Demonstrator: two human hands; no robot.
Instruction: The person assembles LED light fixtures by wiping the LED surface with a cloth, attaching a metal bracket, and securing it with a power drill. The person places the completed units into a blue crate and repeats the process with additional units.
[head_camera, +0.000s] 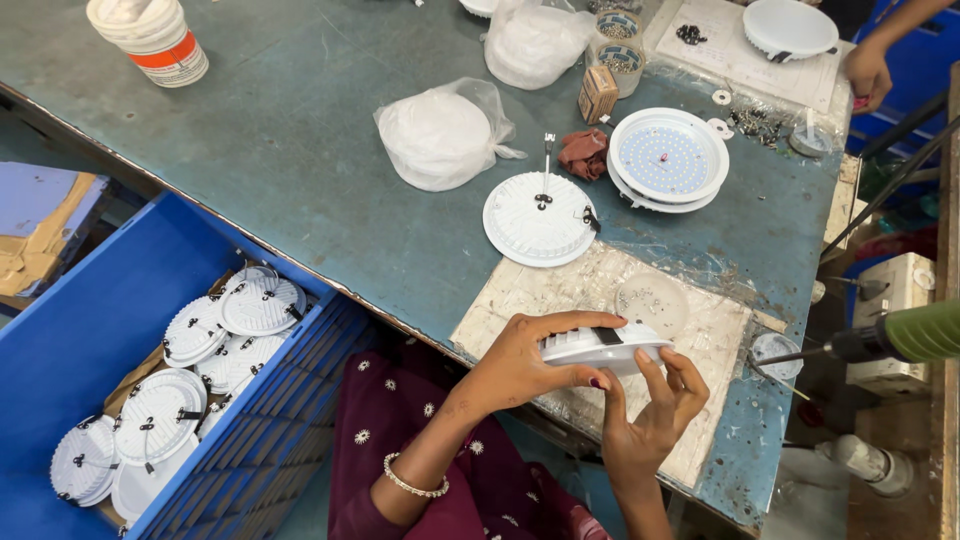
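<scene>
Both my hands hold one round white lamp housing (603, 349) edge-on above the near table edge. My left hand (528, 362) wraps its left side, fingers over the top and thumb under. My right hand (652, 415) supports it from below with fingertips on the rim. A black clip shows on the housing's side. Just behind it a clear round diffuser disc (652, 303) lies on a taped paper mat (520, 300).
A ribbed white housing (539, 220) and a stacked LED panel lamp (666, 160) lie further back. Bagged white discs (440, 135), small jars, a white bucket (152, 38) stand behind. A blue crate (100, 300) of finished housings sits left. A green power screwdriver (900, 338) hangs right; another person's hand (868, 72) far right.
</scene>
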